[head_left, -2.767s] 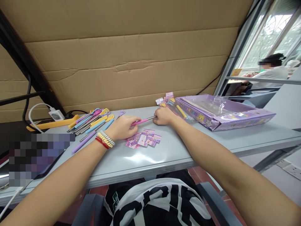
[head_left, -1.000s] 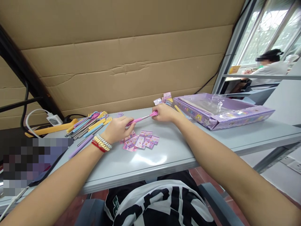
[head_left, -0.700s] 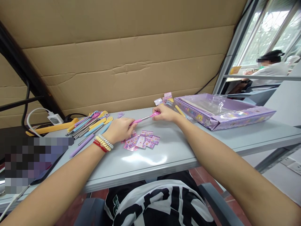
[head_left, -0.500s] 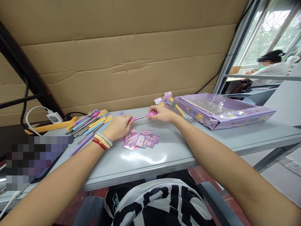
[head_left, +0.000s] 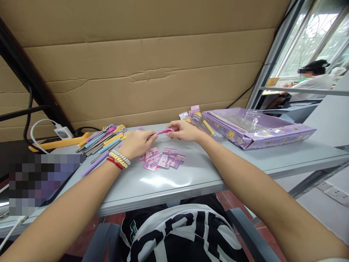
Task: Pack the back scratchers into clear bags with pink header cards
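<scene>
Between my two hands is a slim pink stick [head_left: 163,131], held just above the table. My left hand [head_left: 139,142] pinches its left end, and my right hand [head_left: 181,131] has closed fingers on its right end. Several small pink and purple cards [head_left: 163,160] lie loosely overlapping on the table below the hands. Left of my left hand is a pile of metal rods with yellow, blue, pink and purple handles [head_left: 102,140]. Beyond my right hand are wrapped pieces with a yellow handle [head_left: 208,127] and pink labels.
An open purple box [head_left: 256,133] with clear plastic sits on the grey table [head_left: 163,182] at the right. At the left are a white charger [head_left: 63,131], cables and a blurred dark device. Cardboard [head_left: 147,72] stands behind. A person [head_left: 311,82] sits farther off at the right.
The metal shaft that showed between my hands is no longer visible; only a pink part shows there. My hands are slightly closer together, and the right fingers have shifted their hold.
</scene>
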`<state>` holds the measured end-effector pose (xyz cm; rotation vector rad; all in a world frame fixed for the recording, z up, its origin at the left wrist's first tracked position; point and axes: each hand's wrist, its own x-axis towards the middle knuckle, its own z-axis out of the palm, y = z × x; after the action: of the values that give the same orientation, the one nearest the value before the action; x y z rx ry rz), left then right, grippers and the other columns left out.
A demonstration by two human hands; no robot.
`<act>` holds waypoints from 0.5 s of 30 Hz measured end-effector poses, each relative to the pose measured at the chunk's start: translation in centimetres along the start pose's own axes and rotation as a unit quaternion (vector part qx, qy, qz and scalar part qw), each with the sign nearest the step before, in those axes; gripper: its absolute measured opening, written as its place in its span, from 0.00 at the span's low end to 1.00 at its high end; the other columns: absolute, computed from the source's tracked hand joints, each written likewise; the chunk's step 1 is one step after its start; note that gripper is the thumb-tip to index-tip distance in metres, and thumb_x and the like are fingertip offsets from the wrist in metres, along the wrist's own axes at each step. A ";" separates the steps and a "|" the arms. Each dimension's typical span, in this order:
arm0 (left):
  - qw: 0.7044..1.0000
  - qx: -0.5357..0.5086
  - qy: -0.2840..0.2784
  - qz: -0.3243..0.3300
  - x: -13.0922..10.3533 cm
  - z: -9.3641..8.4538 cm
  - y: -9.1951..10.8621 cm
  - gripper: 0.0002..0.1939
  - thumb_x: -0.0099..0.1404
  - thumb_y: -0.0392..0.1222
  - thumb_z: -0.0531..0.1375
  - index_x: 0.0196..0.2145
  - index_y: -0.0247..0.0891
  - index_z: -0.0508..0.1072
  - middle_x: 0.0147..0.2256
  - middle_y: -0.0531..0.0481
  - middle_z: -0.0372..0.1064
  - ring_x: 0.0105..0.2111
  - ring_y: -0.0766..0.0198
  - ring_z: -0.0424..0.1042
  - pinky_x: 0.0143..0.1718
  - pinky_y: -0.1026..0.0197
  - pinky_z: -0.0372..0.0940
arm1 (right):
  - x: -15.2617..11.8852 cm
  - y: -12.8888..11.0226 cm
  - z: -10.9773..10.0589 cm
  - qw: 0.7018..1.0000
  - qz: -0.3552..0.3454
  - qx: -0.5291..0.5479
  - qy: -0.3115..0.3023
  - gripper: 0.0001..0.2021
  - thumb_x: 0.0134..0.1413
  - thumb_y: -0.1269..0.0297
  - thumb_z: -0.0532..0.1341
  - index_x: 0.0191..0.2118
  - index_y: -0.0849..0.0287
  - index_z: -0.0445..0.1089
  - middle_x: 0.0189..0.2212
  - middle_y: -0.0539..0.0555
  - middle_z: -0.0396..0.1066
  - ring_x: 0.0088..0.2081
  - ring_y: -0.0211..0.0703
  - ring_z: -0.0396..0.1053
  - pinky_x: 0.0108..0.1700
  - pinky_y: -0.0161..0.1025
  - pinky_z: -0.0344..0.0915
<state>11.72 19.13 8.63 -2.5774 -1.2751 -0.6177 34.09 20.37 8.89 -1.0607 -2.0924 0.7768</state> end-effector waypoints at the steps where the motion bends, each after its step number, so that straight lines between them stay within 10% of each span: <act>1: 1.000 -0.003 -0.008 -0.003 0.1 0.1 -0.2 0.20 0.69 0.50 0.46 0.35 0.41 0.75 0.28 0.49 0.74 0.27 0.60 0.70 0.24 0.61 0.51 | 0.0 0.1 -0.1 1.000 0.004 -0.009 -0.015 0.14 0.47 0.57 0.63 0.36 0.62 0.67 0.22 0.47 0.66 0.21 0.31 0.58 0.22 0.30 0.56; 7: 1.000 -0.017 0.006 -0.022 0.4 0.6 -1.1 0.17 0.68 0.45 0.46 0.31 0.38 0.71 0.29 0.46 0.73 0.28 0.59 0.69 0.27 0.61 0.54 | 0.2 0.7 -1.0 0.987 0.069 -0.137 -0.036 0.11 0.49 0.64 0.60 0.39 0.62 0.70 0.25 0.50 0.71 0.23 0.33 0.63 0.27 0.31 0.58; 15: 0.997 -0.014 -0.034 -0.061 0.3 0.4 -1.5 0.19 0.69 0.50 0.44 0.33 0.39 0.69 0.29 0.46 0.72 0.28 0.58 0.69 0.27 0.60 0.53 | -0.9 3.1 -5.5 0.876 0.268 -0.343 0.207 0.11 0.50 0.60 0.59 0.36 0.61 0.72 0.35 0.61 0.75 0.37 0.48 0.71 0.34 0.36 0.61</act>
<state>10.78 20.43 8.37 -2.5773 -1.4647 -0.5788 40.14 22.27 9.65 -2.0402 -1.7167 -0.0265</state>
